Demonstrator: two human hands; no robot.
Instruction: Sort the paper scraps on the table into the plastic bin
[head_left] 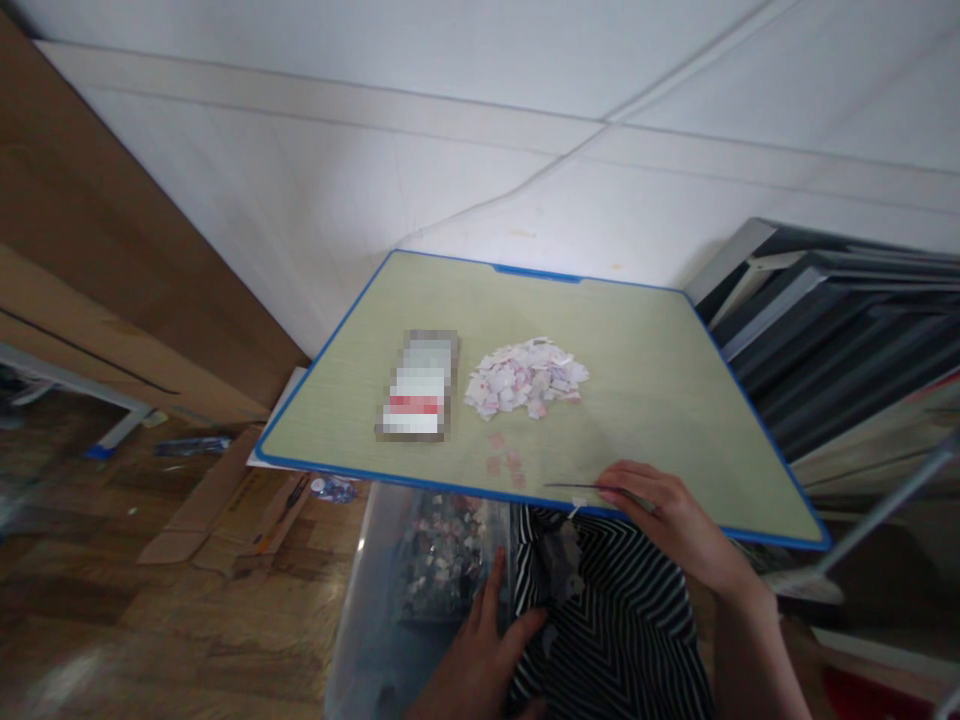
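My right hand (656, 505) is closed around thin, dark, pointed tweezers (574, 486) at the near edge of a pale green board (645, 380) with a blue rim. Left of the tweezer tip, a few small pink pieces (504, 460) lie flat on the board. Behind them is a heap of small whitish paper-like pieces (525, 375). My left hand (480, 645) is low, below the board, its fingers spread at the side of a translucent plastic bin (352, 600). Inside that bin are many small dark and pale pieces (442, 550).
A phone (420, 385), its screen blurred out, lies on the board left of the heap. Striped black-and-white cloth (622, 620) covers my lap. Dark grey panels (840, 330) lean at the right. Cardboard (112, 250) stands at the left, with a flattened piece (217, 510) on the wooden floor.
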